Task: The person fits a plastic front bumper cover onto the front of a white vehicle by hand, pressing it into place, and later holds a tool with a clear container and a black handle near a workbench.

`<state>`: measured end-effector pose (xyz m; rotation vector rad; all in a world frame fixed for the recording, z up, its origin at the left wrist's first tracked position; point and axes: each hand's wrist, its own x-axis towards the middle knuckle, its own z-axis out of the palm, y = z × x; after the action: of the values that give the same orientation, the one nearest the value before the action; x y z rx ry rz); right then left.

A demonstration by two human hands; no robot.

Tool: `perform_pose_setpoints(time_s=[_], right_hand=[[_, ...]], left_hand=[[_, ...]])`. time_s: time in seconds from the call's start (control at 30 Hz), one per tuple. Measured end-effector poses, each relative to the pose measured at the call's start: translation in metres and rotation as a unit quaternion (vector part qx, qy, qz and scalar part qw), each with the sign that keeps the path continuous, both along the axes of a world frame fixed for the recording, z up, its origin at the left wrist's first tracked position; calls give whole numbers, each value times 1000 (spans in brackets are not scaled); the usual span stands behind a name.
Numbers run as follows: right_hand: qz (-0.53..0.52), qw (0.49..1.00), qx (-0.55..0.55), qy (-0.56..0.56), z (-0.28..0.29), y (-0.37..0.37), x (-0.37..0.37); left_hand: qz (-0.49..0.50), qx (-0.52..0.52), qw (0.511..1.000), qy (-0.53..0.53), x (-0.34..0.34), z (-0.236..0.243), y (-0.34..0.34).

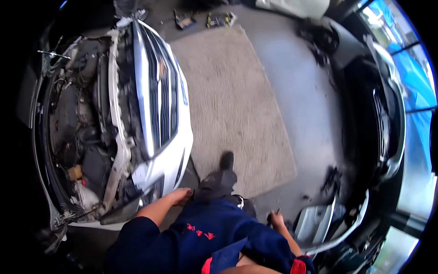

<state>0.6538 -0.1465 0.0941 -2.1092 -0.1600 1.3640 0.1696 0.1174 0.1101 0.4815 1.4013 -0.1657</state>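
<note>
My left hand (181, 196) hangs beside my hip, near the front corner of a silver car, apart from its headlight (153, 195). Its fingers look loosely stretched, and I see nothing in them. My right hand (276, 220) is low on my other side with its fingers closed. A small dark tip sticks out at the top of that hand, too blurred to name. The car's front bumper (179, 153) and its slatted grille (159, 86) are on. The engine bay (80, 118) lies uncovered, with a bare white crossbar (116, 105) behind the grille.
A beige mat (232, 96) lies on the grey floor under my foot (226, 160). To the right are a loose pale panel (315, 223), dark scattered parts (332, 180) and a dark car body part (381, 123). Tool-like items (220, 19) lie at the far end.
</note>
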Motion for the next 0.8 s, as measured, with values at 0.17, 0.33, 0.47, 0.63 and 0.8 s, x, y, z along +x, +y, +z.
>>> perform_pose_setpoints(time_s=[0.17, 0.33, 0.47, 0.63, 0.8], right_hand=[[-40, 992, -99, 72, 110, -33, 46], [-1, 993, -105, 48, 128, 170, 104], [241, 967, -78, 1, 76, 334, 165], [134, 989, -23, 62, 17, 584, 208], [151, 981, 107, 57, 73, 870, 223]], left_hand=[[-13, 326, 945, -25, 81, 75, 102], [-35, 419, 907, -38, 125, 93, 282], [-42, 391, 910, 135, 95, 42, 354], [-203, 177, 929, 255, 62, 63, 340], [-145, 294, 916, 233, 73, 72, 422]])
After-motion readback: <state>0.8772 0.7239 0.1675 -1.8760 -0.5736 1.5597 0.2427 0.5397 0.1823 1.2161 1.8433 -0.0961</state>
